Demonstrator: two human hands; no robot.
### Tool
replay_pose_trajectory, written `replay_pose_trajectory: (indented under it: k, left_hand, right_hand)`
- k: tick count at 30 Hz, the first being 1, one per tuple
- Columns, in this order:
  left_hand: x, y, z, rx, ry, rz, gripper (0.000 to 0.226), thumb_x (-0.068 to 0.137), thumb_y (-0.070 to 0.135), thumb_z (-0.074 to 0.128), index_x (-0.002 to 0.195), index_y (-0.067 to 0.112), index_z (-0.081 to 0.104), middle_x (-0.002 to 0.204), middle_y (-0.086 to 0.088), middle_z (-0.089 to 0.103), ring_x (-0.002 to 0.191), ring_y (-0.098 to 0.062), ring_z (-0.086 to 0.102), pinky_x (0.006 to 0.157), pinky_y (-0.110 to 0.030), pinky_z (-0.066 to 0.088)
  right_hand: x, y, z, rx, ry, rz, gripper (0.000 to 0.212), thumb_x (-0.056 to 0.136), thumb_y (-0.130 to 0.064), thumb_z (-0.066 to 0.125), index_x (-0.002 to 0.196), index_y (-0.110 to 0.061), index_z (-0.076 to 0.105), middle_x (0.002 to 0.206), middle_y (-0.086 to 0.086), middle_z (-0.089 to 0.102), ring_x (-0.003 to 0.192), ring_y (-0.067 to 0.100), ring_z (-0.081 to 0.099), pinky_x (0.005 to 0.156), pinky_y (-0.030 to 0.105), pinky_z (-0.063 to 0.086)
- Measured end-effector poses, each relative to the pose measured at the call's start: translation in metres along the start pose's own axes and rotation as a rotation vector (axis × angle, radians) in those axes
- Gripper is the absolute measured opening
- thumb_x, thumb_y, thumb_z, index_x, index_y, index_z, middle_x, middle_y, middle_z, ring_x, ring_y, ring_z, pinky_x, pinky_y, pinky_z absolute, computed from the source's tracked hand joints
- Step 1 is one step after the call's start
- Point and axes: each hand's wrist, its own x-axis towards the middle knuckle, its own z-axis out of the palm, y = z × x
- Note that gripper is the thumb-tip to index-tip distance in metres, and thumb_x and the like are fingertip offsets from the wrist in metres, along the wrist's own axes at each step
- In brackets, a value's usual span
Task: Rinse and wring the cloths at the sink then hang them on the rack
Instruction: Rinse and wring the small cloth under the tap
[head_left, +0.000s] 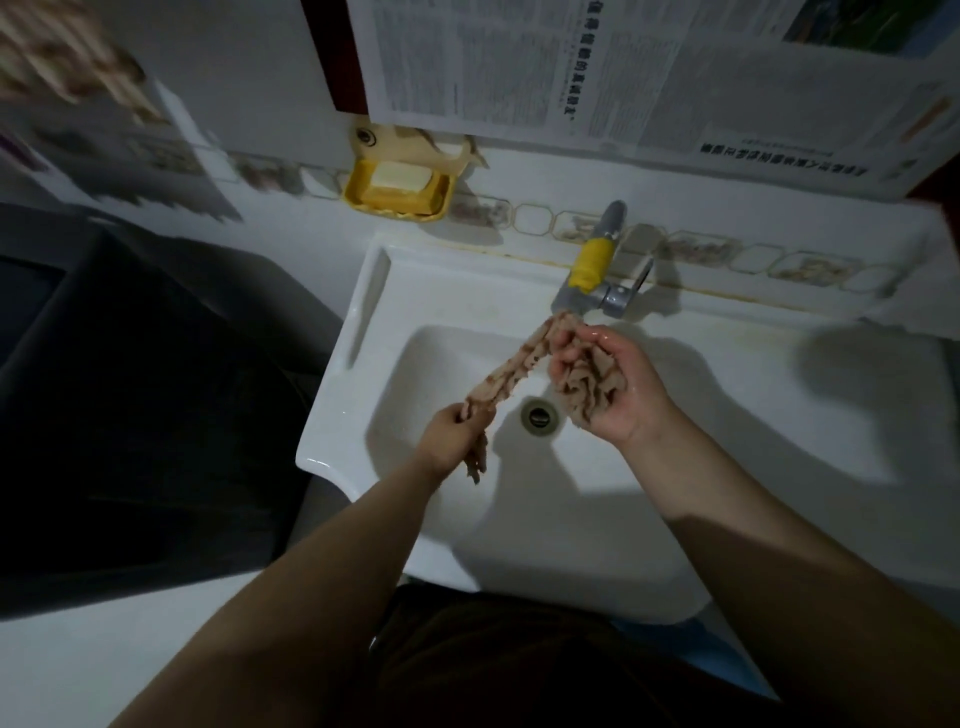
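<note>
A wet beige cloth (519, 358) is stretched over the white sink (395, 291). My left hand (452, 431) grips its lower end, with a short tail hanging below the fist. My right hand (618, 379) holds the bunched upper part, palm up, just under the spout of the grey tap (592, 270) with its yellow band. Between the hands the cloth is pulled into a twisted strip. The drain (540, 415) lies below it. No rack is in view.
A yellow soap dish (397, 189) with a pale bar hangs on the wall at the back left. Newspaper sheets (519, 67) cover the wall above. A dark appliance (130, 395) stands left of the sink.
</note>
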Motion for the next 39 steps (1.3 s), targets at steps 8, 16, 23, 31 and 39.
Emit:
replay_pose_trajectory:
  k: [8,16,23,31,39]
  left_hand:
    - [-0.011,0.031,0.01,-1.022,-0.485,-0.219,0.11,0.072,0.088,0.012,0.12,0.002,0.059,0.112,-0.02,0.067,0.095,-0.032,0.069,0.081,-0.041,0.057]
    - [-0.015,0.071,-0.028,-0.461,-0.32,-0.103,0.037,0.091,0.043,0.056,0.108,0.01,0.06,0.069,0.004,0.048,0.056,-0.009,0.051,0.058,-0.025,0.05]
    - [-0.029,0.084,-0.03,-0.101,-0.78,-0.017,0.061,0.072,0.035,0.081,0.116,0.002,0.056,0.101,-0.003,0.068,0.094,-0.012,0.064,0.081,-0.023,0.05]
    - [-0.032,0.118,0.001,0.876,-0.592,0.078,0.029,0.08,0.021,0.075,0.064,0.016,0.052,0.057,0.002,0.055,0.049,-0.012,0.05,0.057,-0.024,0.044]
    - [-0.029,0.124,-0.001,1.606,0.025,0.816,0.037,0.094,0.02,0.046,0.129,0.012,0.035,0.098,-0.013,0.063,0.085,-0.035,0.062,0.058,-0.035,0.036]
  right_hand:
    - [-0.003,0.036,0.002,-1.139,-0.158,0.173,0.065,0.08,-0.01,0.064,0.133,-0.035,0.036,0.088,0.02,0.058,0.07,0.027,0.057,0.051,0.028,0.045]
    - [-0.028,0.037,-0.017,-2.184,-0.228,-0.341,0.073,0.086,-0.012,0.056,0.143,-0.035,0.017,0.131,0.005,0.047,0.095,0.025,0.06,0.077,0.038,0.051]
    - [-0.025,0.018,-0.002,-2.538,-0.162,-0.829,0.081,0.078,-0.007,0.065,0.145,-0.019,0.021,0.124,0.018,0.044,0.085,0.04,0.06,0.055,0.038,0.041]
    - [-0.019,0.024,0.006,-2.952,-0.155,-0.754,0.065,0.092,-0.019,0.053,0.146,-0.009,0.019,0.128,0.013,0.048,0.112,0.031,0.051,0.068,0.037,0.041]
    - [0.001,0.02,0.015,-2.248,0.026,-0.15,0.019,0.087,-0.035,0.055,0.078,-0.019,0.051,0.079,0.002,0.056,0.076,0.023,0.059,0.059,0.027,0.035]
